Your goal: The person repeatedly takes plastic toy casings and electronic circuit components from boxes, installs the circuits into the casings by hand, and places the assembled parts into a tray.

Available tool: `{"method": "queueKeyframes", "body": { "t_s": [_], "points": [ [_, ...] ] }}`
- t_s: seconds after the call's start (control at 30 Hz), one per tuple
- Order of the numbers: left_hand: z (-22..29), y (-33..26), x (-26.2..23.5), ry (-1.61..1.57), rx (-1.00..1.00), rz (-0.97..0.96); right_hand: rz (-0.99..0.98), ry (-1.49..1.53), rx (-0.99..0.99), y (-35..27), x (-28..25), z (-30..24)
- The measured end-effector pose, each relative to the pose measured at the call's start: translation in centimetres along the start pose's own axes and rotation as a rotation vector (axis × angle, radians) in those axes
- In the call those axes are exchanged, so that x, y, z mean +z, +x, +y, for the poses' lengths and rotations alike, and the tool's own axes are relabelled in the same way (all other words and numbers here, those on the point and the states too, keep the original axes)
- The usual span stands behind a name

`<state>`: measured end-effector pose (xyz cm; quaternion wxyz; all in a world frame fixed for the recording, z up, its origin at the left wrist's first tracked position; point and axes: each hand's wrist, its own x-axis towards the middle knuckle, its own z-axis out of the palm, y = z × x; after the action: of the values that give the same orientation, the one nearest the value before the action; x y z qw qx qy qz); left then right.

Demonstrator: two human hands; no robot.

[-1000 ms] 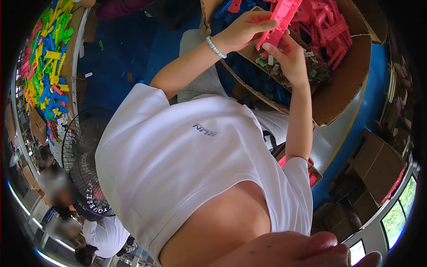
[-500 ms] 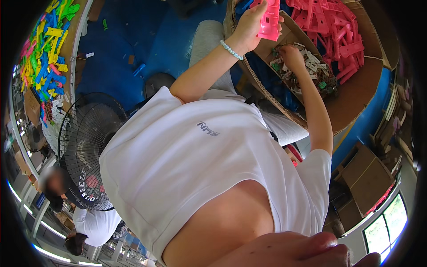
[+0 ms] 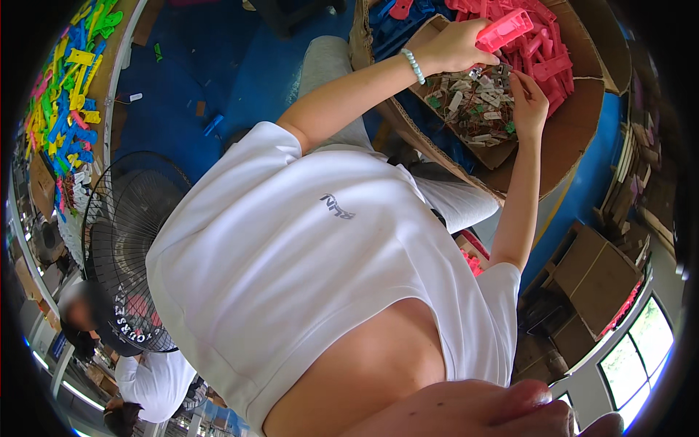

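My left hand (image 3: 451,45), with a bead bracelet on its wrist, grips a pink plastic piece (image 3: 504,29) and holds it up over the boxes. My right hand (image 3: 528,98) is lower and to the right, its fingers spread and their tips resting among small metal parts in a shallow cardboard tray (image 3: 473,109). Whether a part is pinched between those fingers is not visible. Both arms reach up from my white shirt toward the top of the view.
A large round-edged cardboard box (image 3: 582,124) holds several pink pieces (image 3: 542,47), with blue pieces (image 3: 408,14) beside it. A floor fan (image 3: 124,240) stands at left. Colourful plastic parts (image 3: 62,109) cover a far-left table. Another person (image 3: 149,379) sits at lower left, with cardboard boxes (image 3: 597,277) at right.
My right hand left the pink piece and dropped to the tray of small metal parts. My left hand keeps the pink piece raised. The view shifted and the fan came into sight.
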<state>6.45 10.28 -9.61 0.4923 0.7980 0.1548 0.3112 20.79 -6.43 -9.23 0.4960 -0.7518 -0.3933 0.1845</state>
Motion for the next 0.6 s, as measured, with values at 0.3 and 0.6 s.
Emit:
{"method": "queueKeyframes", "body": {
  "t_s": [0.3,0.6],
  "points": [
    [1.0,1.8,1.7,-0.585,-0.046,-0.132,0.220,0.335,-0.009,-0.1,-2.2,-2.4],
    [3.0,2.5,1.8,-0.913,-0.207,-0.176,0.099,0.257,-0.022,-0.6,-1.8,-3.6]
  ]
}}
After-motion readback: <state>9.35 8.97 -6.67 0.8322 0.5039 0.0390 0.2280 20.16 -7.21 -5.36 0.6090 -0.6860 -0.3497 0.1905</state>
